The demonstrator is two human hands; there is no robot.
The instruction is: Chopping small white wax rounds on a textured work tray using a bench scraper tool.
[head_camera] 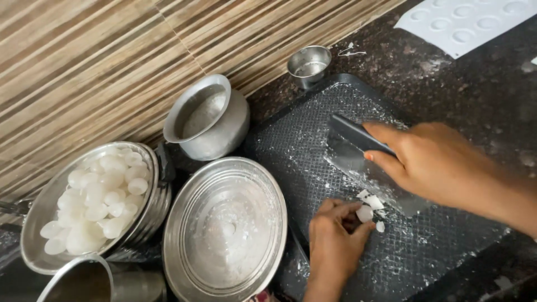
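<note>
Your right hand (pixel 442 165) is closed around the dark handle of a flat metal scraper (pixel 363 162), whose blade rests edge-down on the dark textured mat (pixel 313 123), tilted toward you. Your left hand (pixel 335 240) has its fingers curled in, thumb and forefinger pinching a small white dough piece (pixel 364 213) just beside the blade. A few more cut white bits (pixel 373 200) lie touching or just beside that piece, at the scraper's near edge. The mat is dusted with white flour and sits on the dark speckled counter (pixel 492 95). Left of the mat, touching its edge, lies a round steel plate (pixel 224 229), floured across its middle. Further left stands a steel bowl (pixel 39 218) heaped with small white dough discs (pixel 100 196). Behind the plate, near the striped wall (pixel 84 61), a steel pot (pixel 210 117) stands tilted, holding what looks like white flour. A small steel cup (pixel 309 64) stands upright at the far corner of the mat. At the top right, well apart from your hands, lies a white moulded tray (pixel 464 22) with round dimples. The rim of another steel vessel (pixel 84 279) shows at the bottom left, partly cut off by the edge of view.
</note>
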